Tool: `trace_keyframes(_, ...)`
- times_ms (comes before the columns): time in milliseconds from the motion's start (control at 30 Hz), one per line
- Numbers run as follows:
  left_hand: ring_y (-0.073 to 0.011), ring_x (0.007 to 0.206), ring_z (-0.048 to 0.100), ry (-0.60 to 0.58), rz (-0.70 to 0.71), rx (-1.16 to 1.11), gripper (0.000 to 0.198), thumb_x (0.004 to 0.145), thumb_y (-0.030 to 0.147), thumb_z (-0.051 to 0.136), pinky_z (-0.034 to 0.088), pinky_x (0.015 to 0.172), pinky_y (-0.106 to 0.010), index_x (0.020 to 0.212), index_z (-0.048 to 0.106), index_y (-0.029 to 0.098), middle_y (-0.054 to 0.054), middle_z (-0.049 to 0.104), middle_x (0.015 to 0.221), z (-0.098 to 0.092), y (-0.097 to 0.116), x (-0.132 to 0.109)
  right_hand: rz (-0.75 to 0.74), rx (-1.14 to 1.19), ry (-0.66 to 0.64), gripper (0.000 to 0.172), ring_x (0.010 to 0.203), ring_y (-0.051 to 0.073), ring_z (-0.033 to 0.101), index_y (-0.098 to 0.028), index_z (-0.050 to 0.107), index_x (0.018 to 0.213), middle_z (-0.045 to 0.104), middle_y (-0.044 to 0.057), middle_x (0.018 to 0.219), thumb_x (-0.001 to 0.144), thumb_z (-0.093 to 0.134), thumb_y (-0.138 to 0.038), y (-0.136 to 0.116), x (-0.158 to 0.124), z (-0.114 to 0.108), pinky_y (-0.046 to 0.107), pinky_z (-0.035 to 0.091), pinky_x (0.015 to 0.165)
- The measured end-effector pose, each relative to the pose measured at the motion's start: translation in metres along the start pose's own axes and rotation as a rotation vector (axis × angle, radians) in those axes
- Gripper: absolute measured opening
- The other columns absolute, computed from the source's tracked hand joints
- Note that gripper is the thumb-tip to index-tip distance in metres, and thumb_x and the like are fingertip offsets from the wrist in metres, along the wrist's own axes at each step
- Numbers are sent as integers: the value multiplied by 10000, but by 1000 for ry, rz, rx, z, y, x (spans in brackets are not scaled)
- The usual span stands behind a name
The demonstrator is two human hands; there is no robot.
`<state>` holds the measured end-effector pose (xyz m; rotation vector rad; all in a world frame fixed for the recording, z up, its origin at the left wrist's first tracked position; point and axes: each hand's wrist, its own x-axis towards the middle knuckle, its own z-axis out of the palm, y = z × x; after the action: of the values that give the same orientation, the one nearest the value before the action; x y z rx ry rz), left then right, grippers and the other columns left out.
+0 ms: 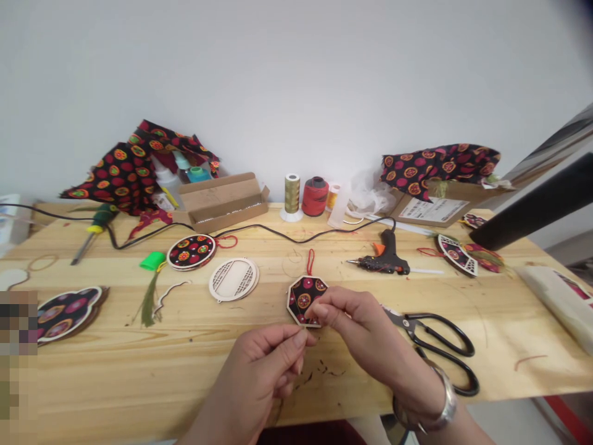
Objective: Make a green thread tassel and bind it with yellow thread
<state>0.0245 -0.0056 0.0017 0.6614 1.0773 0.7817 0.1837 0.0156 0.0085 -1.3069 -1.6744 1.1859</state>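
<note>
An octagonal ornament (303, 300) lies on the table, with black floral fabric in a pale wooden frame and a red cord loop (311, 262) at its top. My left hand (273, 364) is closed in a pinch at the ornament's lower edge. Over its lower right part, my right hand (356, 327) pinches with thumb and forefinger, wearing a silver bracelet on the wrist. Whatever lies between the fingertips is too fine to make out; it may be thread. Black-handled scissors (435, 334) rest beside and partly under my right forearm.
A black glue gun (382, 256) and its cord lie behind the hands. Thread spools (291, 194), an open cardboard box (231, 204) and fabric (125, 167) stand along the wall. A wooden disc (234, 279), a round ornament (191, 251) and a green tassel (149, 300) are left.
</note>
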Motion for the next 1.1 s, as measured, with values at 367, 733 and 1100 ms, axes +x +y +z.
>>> trace_keyframes(367,-74,468,188,-69,-4,53,320,783,329,638,143,446,-240,529,557,152,69,348,506,-1,0,-2,234,583,-177,69,587,79,544,-162,712,756,628,-34,611,714,694,-214,10,4,0,207,405,626)
trace_keyframes(733,-69,464,198,-96,-13,23,303,794,315,629,149,441,-230,550,559,149,67,376,508,-2,-5,0,240,449,-158,142,542,75,459,-131,610,599,547,-38,544,711,667,-197,4,7,2,196,349,550)
trace_keyframes(1100,-46,470,263,-111,-25,-163,200,836,256,588,174,446,-194,696,656,130,25,497,597,-1,-2,-3,208,427,-91,131,592,74,488,-128,588,643,548,-34,604,770,593,-159,0,5,3,190,395,615)
